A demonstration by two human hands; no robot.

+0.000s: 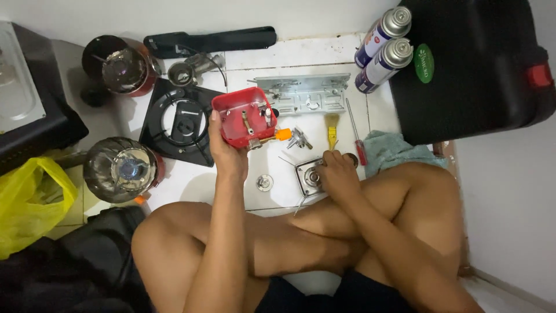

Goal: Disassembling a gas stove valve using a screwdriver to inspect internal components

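Down on the floor, we grip a red metal box [243, 119] in our left hand [227, 152], lifted above the white tiles [301, 58]. Our right hand [339, 174] closes loosely on a small square metal plate [308, 175] lying just beside a yellow brush [332, 128].

- White tiled floor [301, 58] carries everything.
- Square metal plate [308, 175] lies under the right hand [337, 174].
- Small round metal disc [264, 182] lies just beside the left hand [227, 152], wrist side.
- Yellow brush [332, 128] and red-handled screwdriver [355, 134] lie just beyond the right hand's fingertips.
- Black stove top [176, 123] lies beside the left hand's grip.
- Grey metal panel [306, 93] lies beyond both hands.
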